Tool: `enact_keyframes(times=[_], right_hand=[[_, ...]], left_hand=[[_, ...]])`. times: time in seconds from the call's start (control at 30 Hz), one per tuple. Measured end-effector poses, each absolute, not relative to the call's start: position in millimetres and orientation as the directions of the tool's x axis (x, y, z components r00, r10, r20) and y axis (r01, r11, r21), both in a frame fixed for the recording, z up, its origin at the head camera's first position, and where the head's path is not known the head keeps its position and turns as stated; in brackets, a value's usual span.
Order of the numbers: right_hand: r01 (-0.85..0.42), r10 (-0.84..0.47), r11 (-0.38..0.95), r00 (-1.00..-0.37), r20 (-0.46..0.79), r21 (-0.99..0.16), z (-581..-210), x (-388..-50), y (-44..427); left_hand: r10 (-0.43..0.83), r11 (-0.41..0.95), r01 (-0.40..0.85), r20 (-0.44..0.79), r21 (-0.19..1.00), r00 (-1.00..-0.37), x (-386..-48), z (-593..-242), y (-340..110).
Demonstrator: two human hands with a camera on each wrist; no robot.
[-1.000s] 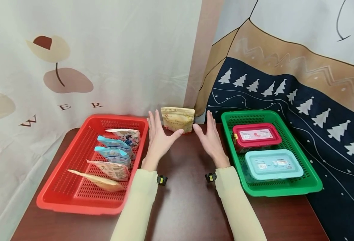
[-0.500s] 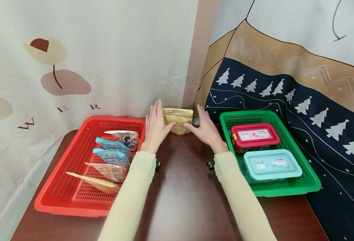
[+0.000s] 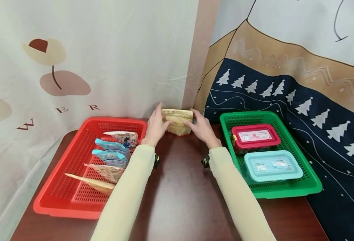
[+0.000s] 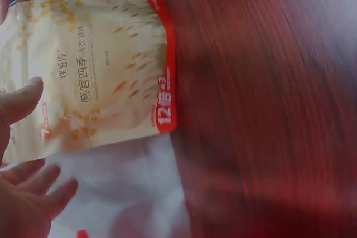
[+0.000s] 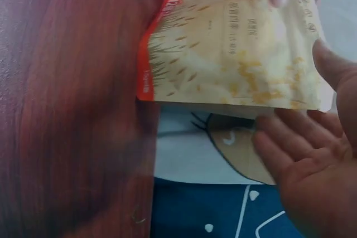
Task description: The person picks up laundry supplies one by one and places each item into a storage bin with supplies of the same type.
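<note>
A beige stand-up pouch (image 3: 177, 121) with printed grass, Chinese lettering and a red bottom edge stands upright at the back of the table, against the curtain. My left hand (image 3: 155, 129) is at its left side and my right hand (image 3: 204, 130) at its right. Both thumbs lie in front of the pouch. In the left wrist view, the left hand's thumb overlaps the pouch (image 4: 100, 71), while its other fingers spread beyond the edge, with their tips showing. The right wrist view has the right thumb by the pouch's top edge (image 5: 223, 54), fingers loosely bent beside the side edge.
To the left, a red basket (image 3: 65, 211) holds several upright pouches, among them a blue pouch (image 3: 112, 157). A green basket (image 3: 285, 193) on the right contains a pink-lidded box (image 3: 255, 135) and a light-blue-lidded box (image 3: 273, 165). Printed curtains (image 3: 128, 60) border the table (image 3: 180, 201) behind.
Both hands have moved forward and closer together, from apart on either side of the pouch to its side edges. Their fingers have bent a little. The pouch stays where it stood.
</note>
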State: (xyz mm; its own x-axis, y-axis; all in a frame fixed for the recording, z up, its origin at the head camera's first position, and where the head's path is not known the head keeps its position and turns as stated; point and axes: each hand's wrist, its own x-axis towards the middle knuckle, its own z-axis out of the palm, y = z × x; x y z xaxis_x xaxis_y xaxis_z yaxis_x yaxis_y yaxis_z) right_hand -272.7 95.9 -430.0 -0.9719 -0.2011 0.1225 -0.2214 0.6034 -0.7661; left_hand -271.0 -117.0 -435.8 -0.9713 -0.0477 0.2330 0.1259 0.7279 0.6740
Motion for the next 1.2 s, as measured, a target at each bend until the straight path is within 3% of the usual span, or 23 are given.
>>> enact_keyframes(times=[0.2, 0.7, 1.2], right_hand=[[-0.233, -0.184, 0.574, -0.971, 0.153, -0.785, -433.3, -273.9, 95.3], [-0.246, -0.128, 0.57, -0.969, 0.212, -0.784, -437.8, -266.7, 99.5], [-0.218, -0.04, 0.518, -0.972, 0.231, -0.827, -437.3, -239.3, 101.0]], left_hand=[[-0.199, 0.56, 0.003, 0.138, 0.829, -0.97, -270.7, -438.1, -119.8], [-0.26, 0.615, -0.004, 0.198, 0.788, -0.945, -263.2, -447.4, -115.1], [-0.255, 0.608, 0.034, 0.236, 0.793, -0.938, -229.3, -443.9, -109.2]])
